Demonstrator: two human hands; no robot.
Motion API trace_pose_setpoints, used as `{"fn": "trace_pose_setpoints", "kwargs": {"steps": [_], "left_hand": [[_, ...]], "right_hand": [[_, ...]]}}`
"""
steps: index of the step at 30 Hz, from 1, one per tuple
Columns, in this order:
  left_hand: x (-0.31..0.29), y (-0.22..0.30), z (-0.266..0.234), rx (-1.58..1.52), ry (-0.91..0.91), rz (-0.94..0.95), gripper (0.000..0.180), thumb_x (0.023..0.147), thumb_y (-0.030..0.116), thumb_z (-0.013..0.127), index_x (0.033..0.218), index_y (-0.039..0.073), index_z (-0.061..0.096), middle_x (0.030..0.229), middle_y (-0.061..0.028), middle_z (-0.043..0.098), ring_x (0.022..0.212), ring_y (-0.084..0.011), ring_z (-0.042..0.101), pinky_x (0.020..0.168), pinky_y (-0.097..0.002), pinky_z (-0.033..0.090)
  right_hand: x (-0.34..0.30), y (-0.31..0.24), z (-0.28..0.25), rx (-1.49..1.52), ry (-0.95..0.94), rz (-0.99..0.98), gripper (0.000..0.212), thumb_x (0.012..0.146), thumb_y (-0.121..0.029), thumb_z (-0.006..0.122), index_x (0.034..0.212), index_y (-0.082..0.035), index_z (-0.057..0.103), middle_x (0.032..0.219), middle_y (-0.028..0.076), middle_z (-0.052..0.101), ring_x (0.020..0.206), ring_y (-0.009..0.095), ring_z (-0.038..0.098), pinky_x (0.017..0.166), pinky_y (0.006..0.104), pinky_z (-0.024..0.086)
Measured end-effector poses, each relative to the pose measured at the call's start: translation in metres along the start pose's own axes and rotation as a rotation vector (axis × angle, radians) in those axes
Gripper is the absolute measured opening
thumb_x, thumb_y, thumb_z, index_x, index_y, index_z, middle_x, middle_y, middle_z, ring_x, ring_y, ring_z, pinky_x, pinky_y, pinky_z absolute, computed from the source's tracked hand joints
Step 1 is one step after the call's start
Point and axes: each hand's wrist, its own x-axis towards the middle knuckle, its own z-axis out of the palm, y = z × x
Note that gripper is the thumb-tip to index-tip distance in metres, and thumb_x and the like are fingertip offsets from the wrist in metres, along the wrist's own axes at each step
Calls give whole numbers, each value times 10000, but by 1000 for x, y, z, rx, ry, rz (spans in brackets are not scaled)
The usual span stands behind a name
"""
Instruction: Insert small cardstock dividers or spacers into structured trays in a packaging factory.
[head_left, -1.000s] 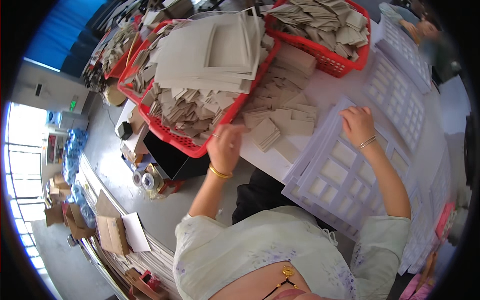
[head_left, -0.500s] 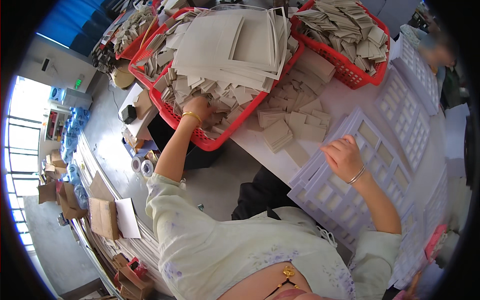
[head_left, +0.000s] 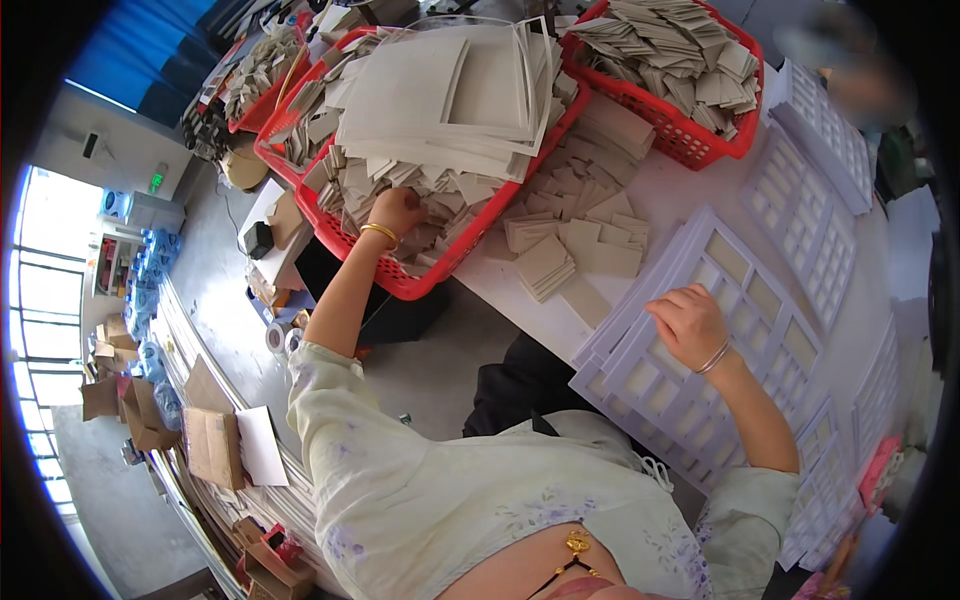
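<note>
My left hand (head_left: 398,212) reaches into a red plastic basket (head_left: 420,285) among loose grey cardboard pieces (head_left: 470,186). Its fingers are bent in against the pieces; what they grip is hidden. Large grey sheets with cut-out windows (head_left: 400,110) lie across the top of that basket. On the right, my right hand (head_left: 690,325) is curled closed just over a stack of white panels with rectangular openings (head_left: 735,300), several filled with pale pieces. Anything inside its fingers cannot be made out.
Loose grey card pieces (head_left: 580,245) lie on the table between basket and panels. A second red basket (head_left: 690,145) of pieces stands at the back right. More white panels (head_left: 800,215) lie beyond my right hand. A blurred person (head_left: 850,60) is at the far right.
My left hand stays in the basket, its fingers showing a little more clearly above the pieces. My right hand remains curled over the panels, its wrist slightly turned. The whole view has shifted slightly.
</note>
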Motion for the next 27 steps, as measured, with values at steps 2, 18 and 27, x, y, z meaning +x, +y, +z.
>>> {"fn": "trace_pose_setpoints", "kwargs": {"steps": [2,18,27], "left_hand": [[-4,12,-2,-121,12,-146,221,745,191,668,837,-10,674,639,-119,642,528,-206,631,546,-331,501],[-74,69,-56,449,403,-25,169,774,223,615,851,82,670,751,-120,658,732,-318,638,634,-419,491],[-106,182,-16,-592,20,177,63,840,37,632,864,-22,630,720,-7,645,566,-34,553,502,-176,431]], "right_hand": [[0,-3,1,9,11,-16,134,721,-44,646,849,-81,657,791,39,621,746,207,599,741,337,420],[-6,-7,10,52,-28,-25,144,720,-60,640,862,-80,657,821,55,620,760,216,604,731,336,431],[48,-48,8,375,310,108,463,732,-88,678,1180,-132,569,1006,62,613,853,281,618,710,383,513]]}}
